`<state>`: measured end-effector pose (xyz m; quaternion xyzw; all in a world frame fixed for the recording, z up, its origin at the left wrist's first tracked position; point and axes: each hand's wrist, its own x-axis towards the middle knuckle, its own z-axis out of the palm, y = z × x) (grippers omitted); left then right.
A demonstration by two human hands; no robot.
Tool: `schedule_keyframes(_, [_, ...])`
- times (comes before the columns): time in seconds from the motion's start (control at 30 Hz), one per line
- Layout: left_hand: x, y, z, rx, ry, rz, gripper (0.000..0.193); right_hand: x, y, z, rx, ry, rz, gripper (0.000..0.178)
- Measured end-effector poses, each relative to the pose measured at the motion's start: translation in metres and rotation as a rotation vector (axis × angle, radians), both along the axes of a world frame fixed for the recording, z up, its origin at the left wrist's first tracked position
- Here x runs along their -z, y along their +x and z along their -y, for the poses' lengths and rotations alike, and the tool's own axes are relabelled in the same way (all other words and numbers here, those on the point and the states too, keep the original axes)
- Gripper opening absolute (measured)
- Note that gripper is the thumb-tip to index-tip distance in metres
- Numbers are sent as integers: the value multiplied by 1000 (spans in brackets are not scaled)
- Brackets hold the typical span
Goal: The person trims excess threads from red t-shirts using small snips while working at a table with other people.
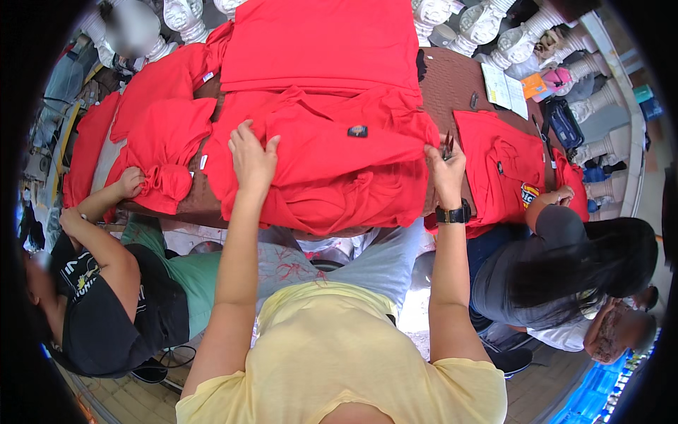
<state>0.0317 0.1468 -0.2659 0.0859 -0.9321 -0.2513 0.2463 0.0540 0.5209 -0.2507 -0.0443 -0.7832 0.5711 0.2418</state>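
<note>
In front of me a red shirt with a small dark patch lies spread on the table, its fabric bunched toward my lap. My left hand rests on its left part, palm down with fingers apart. At the right edge of the cloth, my right hand pinches the shirt between thumb and finger. The dark pointed blades of what look like thread snips stick up from the same hand, their handles hidden in the palm. A dark watch sits on my right wrist.
A stack of flat red garments lies beyond, on the brown-covered table. Co-workers sit left and right, each with hands at red shirts. An open notebook lies far right; white carved balusters line the edge.
</note>
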Motion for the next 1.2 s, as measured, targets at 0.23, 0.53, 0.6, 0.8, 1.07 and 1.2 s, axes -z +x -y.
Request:
schedule_keyframes(0.23, [-1, 10, 19, 218, 10, 28, 29, -5, 21, 14, -44, -109, 297, 20])
schedule_keyframes(0.53, [7, -1, 18, 251, 164, 27, 21, 2, 34, -1, 96, -313, 225, 21])
schedule_keyframes(0.6, [10, -2, 12, 231, -14, 64, 26, 7, 34, -5, 111, -303, 248, 22])
schedule_keyframes(0.8, [16, -9, 23, 240, -125, 160, 25, 11, 35, -1, 70, -358, 221, 26])
schedule_keyframes(1.07, [-32, 79, -18, 675, 1322, 303, 64, -41, 56, 65, 12, 94, 70, 25])
schedule_keyframes(1.2, [-23, 125, -30, 820, 1236, 429, 73, -29, 51, 115, -302, 55, 290, 27])
